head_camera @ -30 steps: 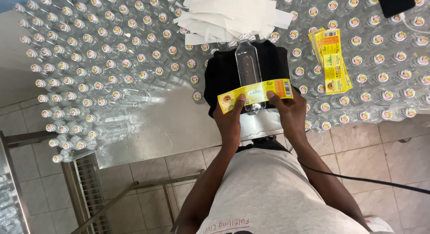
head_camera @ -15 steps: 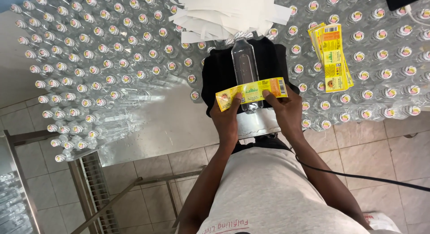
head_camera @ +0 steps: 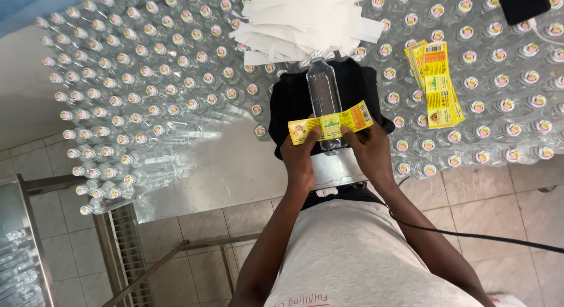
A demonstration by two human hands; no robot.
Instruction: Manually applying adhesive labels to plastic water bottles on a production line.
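Label (head_camera: 331, 123) between hands (over bottle (head_camera: 324, 95)), fingertips pinching

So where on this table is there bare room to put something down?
Bare metal table lies left of the black cloth, below the capped bottles. Elsewhere it is crowded: bottles right, white strips and yellow labels on top.

I see my left hand (head_camera: 302, 157) and right hand (head_camera: 369, 151) pressing a yellow paper label (head_camera: 331, 123) across a clear plastic bottle (head_camera: 325, 95).

Clear plastic bottle (head_camera: 324, 95) lying flat on black cloth, yellow label (head_camera: 331, 123) stretched across its lower body
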